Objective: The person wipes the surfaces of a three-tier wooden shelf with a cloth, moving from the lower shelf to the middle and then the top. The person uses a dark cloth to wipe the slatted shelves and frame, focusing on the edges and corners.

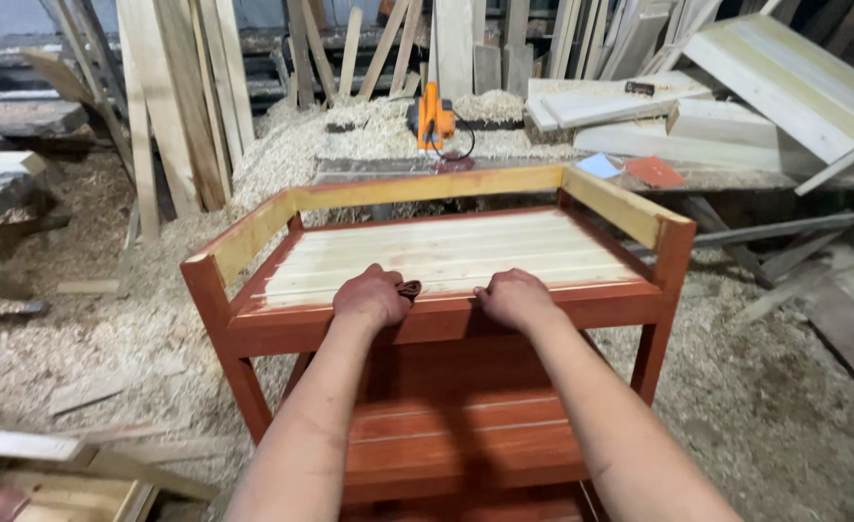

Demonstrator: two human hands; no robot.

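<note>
A small dark reddish-brown rag [409, 288] is pinned under the fingers of the left hand [373, 296], right at the front edge of the pale unpainted slatted top [446, 253] of a red-brown stained wooden stand [446, 324]. The rag is pressed where the stained front rail meets the bare slats, which suggests that colour is being rubbed into the wood along that seam. The left hand is curled closed over the rag, knuckles up. The right hand [516, 296] is laid on the same front rail just beside it, fingers bent down against the wood and holding nothing that can be seen; it seems to be placed there to steady the stand.

Three sides of the top are bordered by a raised pale yellow wooden rail [427, 186], left unstained, and lower red-brown shelves [461, 435] are seen beneath the arms. The stand is set on a floor deep in wood shavings [108, 329]. Behind it, an orange power tool [434, 118] is left on a shavings-covered counter [504, 166], and pale planks [180, 97] are leaned and stacked around.
</note>
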